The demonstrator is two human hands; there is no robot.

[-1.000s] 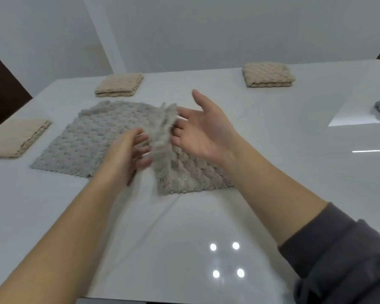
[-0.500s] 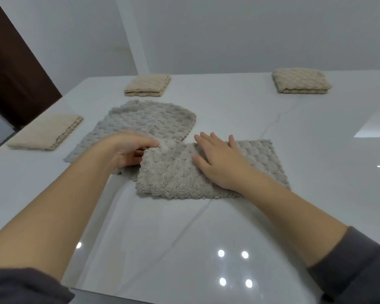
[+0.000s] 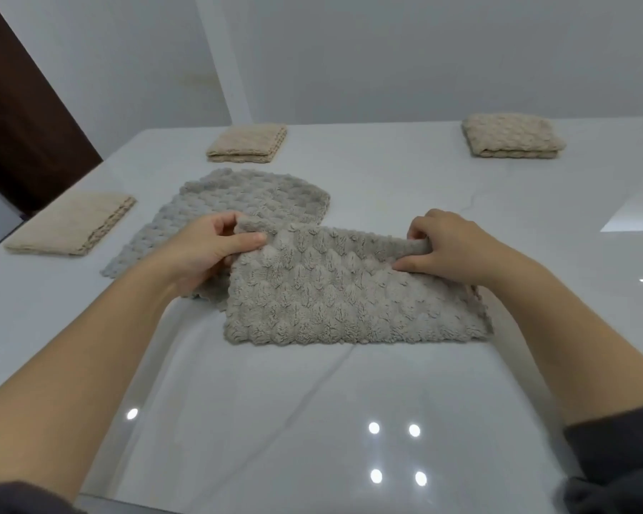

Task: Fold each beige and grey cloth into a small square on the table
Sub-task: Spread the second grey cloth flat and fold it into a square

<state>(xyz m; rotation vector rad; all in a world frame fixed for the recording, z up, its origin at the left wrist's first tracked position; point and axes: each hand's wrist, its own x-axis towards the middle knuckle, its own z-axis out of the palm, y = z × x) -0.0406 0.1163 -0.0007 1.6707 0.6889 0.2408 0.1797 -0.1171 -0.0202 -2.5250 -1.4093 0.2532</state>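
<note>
A grey bobbled cloth (image 3: 335, 294), folded into a wide strip, lies in front of me on the white table (image 3: 275, 421). My left hand (image 3: 208, 250) pinches its far left corner. My right hand (image 3: 450, 246) pinches its far edge on the right and lifts it slightly. Behind and to the left, a second grey cloth (image 3: 238, 202) lies unfolded, partly under the first. Three folded beige cloths rest farther out: one at the left edge (image 3: 71, 224), one at the far middle (image 3: 245, 142), one at the far right (image 3: 513, 137).
The table's left edge runs close beside the left beige cloth. A dark brown door (image 3: 19, 116) stands beyond the left corner. A white wall rises behind the table. Bright ceiling light reflections show on the glossy surface near me.
My right hand, which pressed flat on the grey cloth, now pinches its far edge. My left hand has shifted onto the far left corner. The view has moved closer.
</note>
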